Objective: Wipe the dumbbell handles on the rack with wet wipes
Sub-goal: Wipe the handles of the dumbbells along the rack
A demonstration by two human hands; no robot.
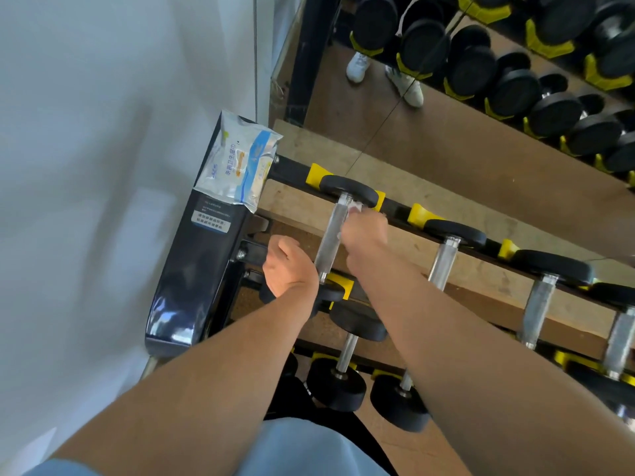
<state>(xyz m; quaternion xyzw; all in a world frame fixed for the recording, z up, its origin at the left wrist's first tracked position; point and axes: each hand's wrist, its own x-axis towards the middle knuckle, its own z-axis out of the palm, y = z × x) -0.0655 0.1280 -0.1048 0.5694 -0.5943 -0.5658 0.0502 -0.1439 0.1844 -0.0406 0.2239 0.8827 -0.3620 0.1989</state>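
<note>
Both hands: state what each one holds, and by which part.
The right hand pinches a bunched white wipe against the far end of the first dumbbell's handle. The left hand grips that dumbbell's near weight head.

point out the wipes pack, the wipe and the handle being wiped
wipes pack [240, 163], head view, middle of its printed front
wipe [355, 208], head view, white corner above the fingers
handle [330, 235], head view, bare metal mid-shaft

A black rubber-headed dumbbell with a knurled silver metal handle [330, 235] lies across the top tier of the black steel rack with yellow cradles [419, 214], leftmost in its row. A crumpled white wet wipe [355, 208] touches the handle's far end. A white-and-blue wet-wipe packet [240, 161] rests on the rack's left end.
</note>
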